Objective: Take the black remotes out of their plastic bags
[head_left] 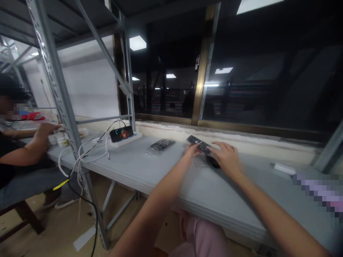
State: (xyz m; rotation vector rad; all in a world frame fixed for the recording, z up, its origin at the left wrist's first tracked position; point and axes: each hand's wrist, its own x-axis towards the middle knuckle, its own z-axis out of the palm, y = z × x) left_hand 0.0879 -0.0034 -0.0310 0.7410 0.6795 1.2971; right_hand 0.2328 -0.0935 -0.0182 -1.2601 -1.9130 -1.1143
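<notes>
A black remote control (197, 140) with light-coloured buttons is held up over the grey table, tilted, close to the wall below the window. My left hand (192, 150) is closed around its left side. At the lower right end is my right hand (226, 155), thumb and fingertips against the remote, other fingers raised and slightly blurred. Under the right hand lies a dark thing (213, 162), mostly hidden, with clear plastic beside it. To the left, a dark item in clear plastic wrapping (160, 145) rests on the table, apart from both hands.
A phone (122, 134) leans on a white power strip (125, 140), with white and black cables hanging over the table edge (128, 176). A metal shelf post (57, 78) stands left. Beyond it a person's arm (32, 144) works near small tubs. A white object (284, 168) lies right.
</notes>
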